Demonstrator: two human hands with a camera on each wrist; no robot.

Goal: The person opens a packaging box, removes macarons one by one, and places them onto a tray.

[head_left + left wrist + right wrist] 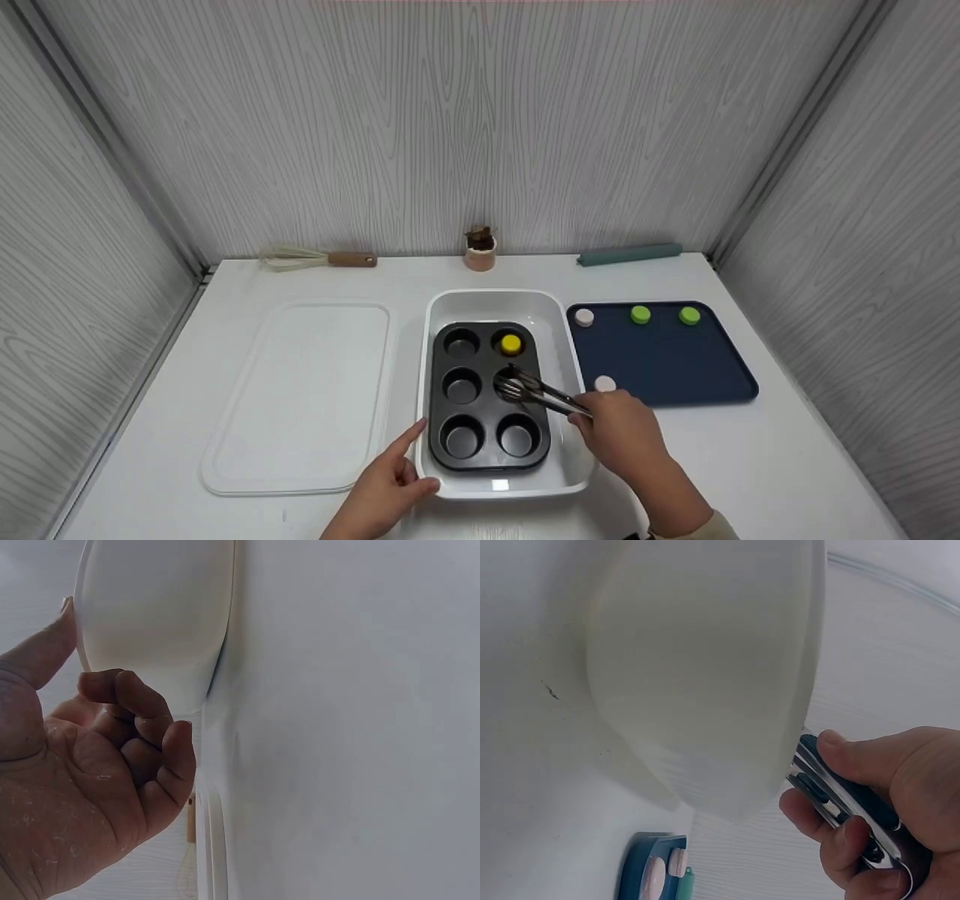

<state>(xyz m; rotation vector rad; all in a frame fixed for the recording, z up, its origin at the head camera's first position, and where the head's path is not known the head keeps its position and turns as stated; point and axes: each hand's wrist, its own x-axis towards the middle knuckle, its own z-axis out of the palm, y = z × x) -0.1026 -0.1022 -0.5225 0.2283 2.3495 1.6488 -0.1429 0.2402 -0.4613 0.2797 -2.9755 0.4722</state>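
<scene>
My right hand [621, 433] grips metal tongs [847, 802] with dark handles. Their tips reach into the middle right cup of a dark muffin tin [487, 409], where a pale round piece [514, 385] shows partly behind them. A yellow round piece [511, 345] sits in the far right cup; the other cups look bare. The tin lies inside a deep white tub [495, 301]. At the tub's near left corner, my left hand [382, 484] touches the rim with extended index finger and thumb, its other fingers curled, as the left wrist view shows [97, 765].
Right of the tub, a navy tray [667, 360] carries two pale and two green [640, 314] round pieces. A translucent lid [300, 397] lies at left. Along the back wall stand a whisk [322, 259], a small potted plant [481, 251] and a teal roll-like item [630, 255].
</scene>
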